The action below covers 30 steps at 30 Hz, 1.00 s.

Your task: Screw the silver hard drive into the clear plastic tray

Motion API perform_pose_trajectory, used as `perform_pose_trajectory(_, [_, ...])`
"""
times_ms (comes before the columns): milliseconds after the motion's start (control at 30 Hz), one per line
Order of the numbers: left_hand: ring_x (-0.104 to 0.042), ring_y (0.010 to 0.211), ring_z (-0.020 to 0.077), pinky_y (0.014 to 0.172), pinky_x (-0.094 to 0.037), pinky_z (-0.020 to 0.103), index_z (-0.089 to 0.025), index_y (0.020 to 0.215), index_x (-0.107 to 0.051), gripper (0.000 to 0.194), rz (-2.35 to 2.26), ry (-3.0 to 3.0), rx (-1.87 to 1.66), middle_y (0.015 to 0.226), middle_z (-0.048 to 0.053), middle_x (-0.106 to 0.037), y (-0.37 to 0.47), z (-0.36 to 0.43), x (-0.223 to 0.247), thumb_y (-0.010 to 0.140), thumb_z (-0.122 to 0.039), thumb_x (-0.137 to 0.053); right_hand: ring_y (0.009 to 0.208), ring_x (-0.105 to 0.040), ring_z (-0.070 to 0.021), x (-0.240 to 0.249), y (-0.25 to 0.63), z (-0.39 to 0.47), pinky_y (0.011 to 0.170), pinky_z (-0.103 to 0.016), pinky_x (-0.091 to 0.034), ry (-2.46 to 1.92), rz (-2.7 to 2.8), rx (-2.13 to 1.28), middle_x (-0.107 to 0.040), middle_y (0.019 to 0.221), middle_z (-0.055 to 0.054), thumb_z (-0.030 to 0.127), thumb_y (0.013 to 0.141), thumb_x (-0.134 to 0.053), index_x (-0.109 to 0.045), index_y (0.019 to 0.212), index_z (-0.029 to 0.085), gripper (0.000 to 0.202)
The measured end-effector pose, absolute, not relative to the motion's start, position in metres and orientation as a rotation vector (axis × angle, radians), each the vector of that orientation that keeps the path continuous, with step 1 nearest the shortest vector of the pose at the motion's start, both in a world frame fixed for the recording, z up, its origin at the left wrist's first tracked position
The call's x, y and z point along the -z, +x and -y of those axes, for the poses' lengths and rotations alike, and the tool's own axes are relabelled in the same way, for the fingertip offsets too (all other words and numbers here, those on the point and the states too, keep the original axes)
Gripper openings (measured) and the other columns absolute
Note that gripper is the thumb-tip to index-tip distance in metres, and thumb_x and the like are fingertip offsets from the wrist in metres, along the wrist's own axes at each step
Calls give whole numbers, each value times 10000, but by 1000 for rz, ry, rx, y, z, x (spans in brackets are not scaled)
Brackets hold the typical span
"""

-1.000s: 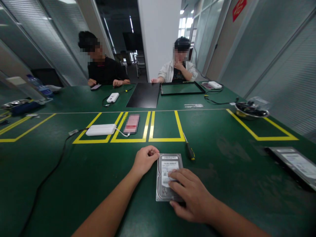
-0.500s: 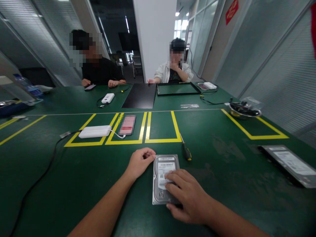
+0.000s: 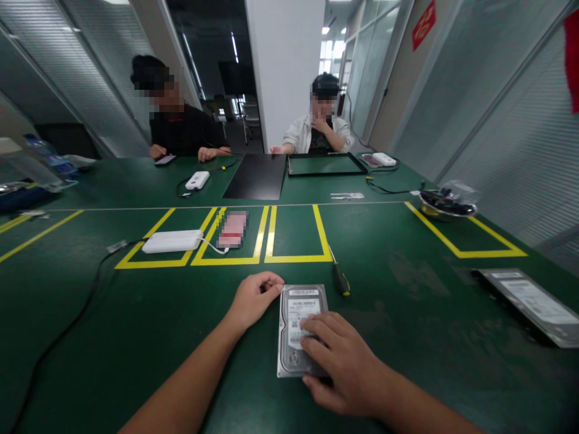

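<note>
A silver hard drive (image 3: 292, 328) with a white label lies flat before me. My right hand (image 3: 344, 361) rests over its right side, fingers on the label and thumb by the lower edge, steadying it. At the drive's upper left corner is my left hand (image 3: 257, 298), its fingers curled in and the thumb against that corner. What sits between these fingertips, if anything, is hidden. Just beyond the drive to the right lies a screwdriver (image 3: 341, 280) with a dark green and yellow handle.
Another hard drive (image 3: 534, 301) lies at the right. Beyond are a white power bank (image 3: 172, 241), a phone (image 3: 233, 229), yellow tape outlines (image 3: 298, 259) and a metal bowl (image 3: 447, 211) of dark parts. Two people sit across the green table near a black panel (image 3: 257, 175) and frame (image 3: 328, 173).
Both hands keep practically the same places on the hard drive. The view shifts very slightly; the person at the far left has turned their head a little.
</note>
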<state>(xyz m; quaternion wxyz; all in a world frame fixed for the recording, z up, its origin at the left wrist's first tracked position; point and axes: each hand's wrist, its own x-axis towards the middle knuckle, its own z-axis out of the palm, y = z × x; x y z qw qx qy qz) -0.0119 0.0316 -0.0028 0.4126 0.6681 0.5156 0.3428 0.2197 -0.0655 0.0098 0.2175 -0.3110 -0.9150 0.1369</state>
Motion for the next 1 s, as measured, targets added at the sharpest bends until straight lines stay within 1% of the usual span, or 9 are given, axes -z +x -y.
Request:
perform_pose_trajectory(333, [-591, 660, 157, 613, -438, 243, -160, 859, -710, 177, -1315, 1702, -852, 734, 23, -680, -11, -32, 2, 813, -320, -648, 1124, -468, -298, -12, 220, 65, 979, -494, -367, -879, 2545, -412, -537, 1257, -127, 343, 807, -590, -575, 1146, 162, 385])
perform_pose_trajectory(633, [-593, 653, 157, 615, -439, 247, -158, 862, -710, 195, -1324, 1717, -861, 729, 26, -678, -10, -31, 0, 810, -335, -651, 1137, -465, -295, -16, 221, 64, 984, -486, -363, -894, 2593, -397, -538, 1269, -119, 361, 838, -581, -567, 1163, 175, 374])
perform_pose_trajectory(733, [-597, 655, 160, 618, -439, 249, -157, 859, -713, 197, -1323, 1727, -860, 724, 26, -678, -10, -31, 0, 810, -337, -648, 1124, -475, -290, -18, 221, 64, 968, -482, -371, -915, 2605, -399, -543, 1259, -111, 356, 835, -582, -565, 1161, 180, 371])
perform_pose_trajectory(867, [-603, 667, 161, 625, -438, 249, -163, 871, -714, 188, -1324, 1740, -857, 742, 26, -690, -10, -31, 1, 816, -327, -641, 1098, -488, -288, -19, 221, 64, 949, -473, -381, -918, 2613, -387, -558, 1230, -107, 356, 807, -604, -576, 1103, 177, 347])
perform_pose_trajectory(1000, [-579, 645, 151, 605, -417, 240, -174, 845, -706, 167, -1329, 1762, -850, 725, 9, -674, -7, -30, 1, 822, -323, -633, 1080, -493, -284, -20, 223, 63, 945, -471, -380, -912, 2617, -379, -566, 1208, -104, 346, 785, -617, -579, 1082, 176, 345])
